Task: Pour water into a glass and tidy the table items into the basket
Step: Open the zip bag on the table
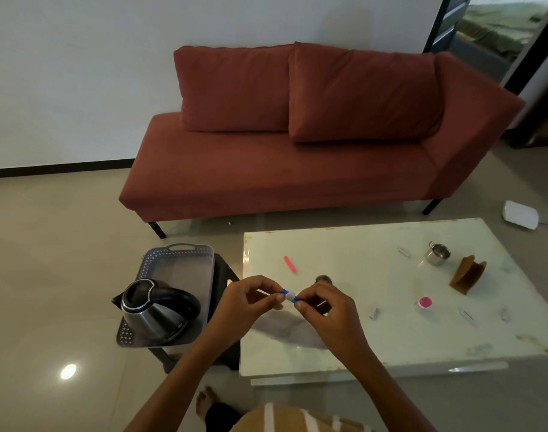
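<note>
Torso: striped brown/white shirt (285, 419) at bottom centre; a bare foot (205, 400) on the floor just left of it.
Hands: both raised over the near left corner of the table, centre frame. Left hand (250, 299) and right hand (324, 302) each pinch one end of a small blue-and-white item (289, 296), thumb + forefinger closed on it; other fingers curled. Item is held in the air, not touching the tabletop; too small to tell what it is.
Table: white glossy top (360, 347), lower right of frame.
On table, near: pink-lidded small tub (425, 303) right of the hands; several small pale wrappers/packets scattered around it, blurred, can't ID.
On table, mid: dark round thing (324, 279) just behind the right hand, partly hidden; pink stick (289, 264) to the left of it.
On table, far right: steel cup (437, 254) w/ handle, upright; brown folded holder (467, 274) just right of it.
Basket: grey perforated tray-basket (185, 260) on a dark low stand, left of the table, centre-left frame.
Kettle: steel kettle (157, 310) w/ black lid + handle, sitting in the near end of the basket, upright.
Floor: beige tiles, light glare lower left; white box (520, 215) on floor at right edge.
Back: red sofa (282, 169) w/ two cushions against a white wall; dark doorway upper right.
</note>
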`<state>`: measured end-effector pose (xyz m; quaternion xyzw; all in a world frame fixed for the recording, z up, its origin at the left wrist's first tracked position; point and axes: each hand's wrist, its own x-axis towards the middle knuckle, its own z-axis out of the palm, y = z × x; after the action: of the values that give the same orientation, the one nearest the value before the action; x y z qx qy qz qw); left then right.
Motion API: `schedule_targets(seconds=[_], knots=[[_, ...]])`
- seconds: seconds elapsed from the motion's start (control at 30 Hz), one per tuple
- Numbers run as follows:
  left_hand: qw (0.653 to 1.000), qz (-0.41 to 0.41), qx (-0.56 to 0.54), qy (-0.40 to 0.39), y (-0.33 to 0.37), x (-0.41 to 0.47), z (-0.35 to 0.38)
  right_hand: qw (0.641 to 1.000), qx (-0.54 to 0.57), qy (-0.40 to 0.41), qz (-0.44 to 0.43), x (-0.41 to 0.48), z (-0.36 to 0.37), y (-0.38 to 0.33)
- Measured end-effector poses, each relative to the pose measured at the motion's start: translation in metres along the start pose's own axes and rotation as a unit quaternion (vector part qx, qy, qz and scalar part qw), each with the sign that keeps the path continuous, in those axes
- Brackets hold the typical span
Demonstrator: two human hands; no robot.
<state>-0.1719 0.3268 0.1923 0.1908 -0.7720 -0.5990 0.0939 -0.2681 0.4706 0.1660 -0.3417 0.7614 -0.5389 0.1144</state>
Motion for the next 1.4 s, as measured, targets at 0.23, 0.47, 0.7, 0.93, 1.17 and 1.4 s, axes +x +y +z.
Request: schedule_targets(seconds=[0.23,0.47,0.7,0.93,1.17,1.4], knots=[[0.995,0.061,0.073,0.032,-0.005,-0.002,0.003,1.000,0.021,-0.008,-0.005,0.004,0.009,-0.011],[0.988,0.013,-0.021,0.155,-0.002,0.000,-0.016,0.993,-0.100,0.022,-0.056,0.000,0.007,-0.002],[0.960,-0.021,-0.110,0.257,0.012,0.002,-0.044,0.980,-0.195,0.011,-0.036,-0.013,-0.001,0.015],[0.969,-0.047,-0.148,0.193,0.015,0.010,-0.044,0.983,0.050,-0.152,0.086,0.000,-0.010,-0.001],[0.974,-0.057,-0.171,0.138,0.026,0.023,-0.023,0.995,0.011,-0.086,0.053,0.023,0.004,-0.017],[0.950,-0.126,-0.180,0.222,0.006,0.017,0.010,0.998,-0.053,0.011,0.028,0.024,0.004,-0.008]])
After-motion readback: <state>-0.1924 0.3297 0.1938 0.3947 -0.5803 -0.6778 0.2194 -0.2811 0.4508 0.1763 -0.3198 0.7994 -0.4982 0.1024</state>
